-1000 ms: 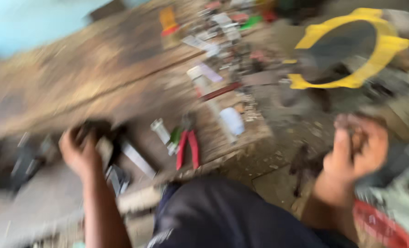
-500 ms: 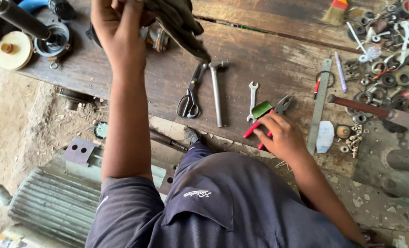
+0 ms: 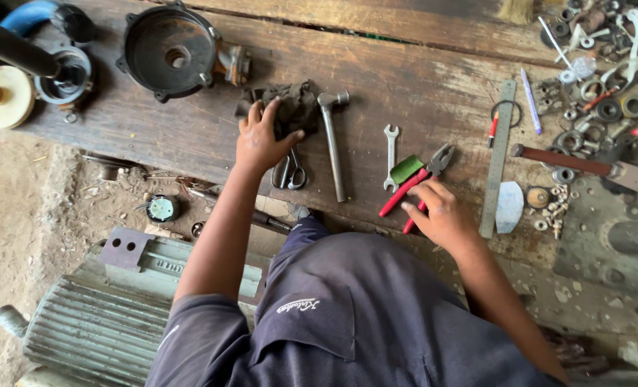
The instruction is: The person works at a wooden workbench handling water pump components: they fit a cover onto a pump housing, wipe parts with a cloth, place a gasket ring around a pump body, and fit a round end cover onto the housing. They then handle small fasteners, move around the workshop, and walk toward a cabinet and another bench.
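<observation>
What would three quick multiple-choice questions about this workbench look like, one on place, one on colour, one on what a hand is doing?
1. Where does the open-ended spanner lie?
A. between the hammer and the pliers
B. on the dirt floor
C. on top of the metal ruler

2. What colour are the pliers' handles?
A. blue
B. red
C. yellow

3. What is the left hand doing?
A. lifting the hammer
B. hanging free of the bench
C. resting on a dark rag

Answers: 1 A, the spanner sits in the gap between those two tools. 2 B, both handles by the right hand are red. 3 C, its fingers lie spread on the rag, above the scissors.
</observation>
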